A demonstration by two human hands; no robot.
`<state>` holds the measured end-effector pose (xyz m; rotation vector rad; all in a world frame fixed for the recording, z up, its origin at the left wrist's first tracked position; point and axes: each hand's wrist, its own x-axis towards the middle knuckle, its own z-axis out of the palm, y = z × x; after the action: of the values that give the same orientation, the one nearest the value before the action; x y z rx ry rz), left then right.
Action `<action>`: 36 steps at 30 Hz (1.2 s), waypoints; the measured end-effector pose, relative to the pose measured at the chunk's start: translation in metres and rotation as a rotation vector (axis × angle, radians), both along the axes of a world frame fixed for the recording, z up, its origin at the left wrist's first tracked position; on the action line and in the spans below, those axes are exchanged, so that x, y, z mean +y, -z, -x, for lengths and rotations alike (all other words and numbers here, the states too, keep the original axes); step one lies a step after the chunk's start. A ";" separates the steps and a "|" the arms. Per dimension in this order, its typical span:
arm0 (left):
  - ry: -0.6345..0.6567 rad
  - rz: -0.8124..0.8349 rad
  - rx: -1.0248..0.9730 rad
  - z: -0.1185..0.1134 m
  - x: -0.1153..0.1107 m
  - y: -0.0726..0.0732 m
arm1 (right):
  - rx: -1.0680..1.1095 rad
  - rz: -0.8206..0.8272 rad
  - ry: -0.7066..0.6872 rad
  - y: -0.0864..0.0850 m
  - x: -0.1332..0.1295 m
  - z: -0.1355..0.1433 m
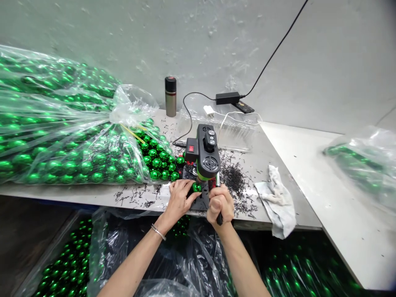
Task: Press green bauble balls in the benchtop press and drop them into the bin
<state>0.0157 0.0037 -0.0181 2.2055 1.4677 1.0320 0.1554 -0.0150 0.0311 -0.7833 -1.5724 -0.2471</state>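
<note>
A shiny green ball (pixel 196 187) sits under the head of a small black bench machine (pixel 208 150), which has a red switch on its left side. My left hand (pixel 180 197) holds that ball between thumb and fingers at the machine's base. Wrapped round the machine's black lever handle (pixel 219 218) is my right hand (pixel 220 203), on the right side. More green balls (pixel 156 163) lie loose just left of the machine, spilling from a large clear plastic bag (pixel 77 152). Small black bits (pixel 233 177) are piled to the machine's right.
A flask (pixel 170 97) stands at the back of the grey table (pixel 192 208). A power adapter (pixel 227 98), a phone (pixel 243 107) and a clear plastic tray (pixel 236 138) lie behind the machine. A white cloth (pixel 278 204) hangs over the front edge. Bags of green balls (pixel 66 260) are below.
</note>
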 end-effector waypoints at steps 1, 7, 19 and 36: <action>0.002 -0.004 0.001 0.000 0.000 0.000 | 0.007 -0.009 -0.001 0.002 0.001 0.000; 0.008 -0.015 -0.013 0.000 0.000 0.001 | -0.012 0.014 0.006 0.011 0.002 -0.002; 0.110 -0.090 -0.075 0.008 -0.016 0.002 | 0.082 0.222 -0.054 -0.059 -0.012 0.000; -0.055 -0.087 0.370 0.035 0.098 -0.045 | 0.009 0.174 -0.071 -0.061 -0.013 0.003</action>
<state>-0.0192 0.1016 0.0270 2.5348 1.6679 0.7414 0.1525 -0.0284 0.0925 -0.8598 -1.6250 -0.0547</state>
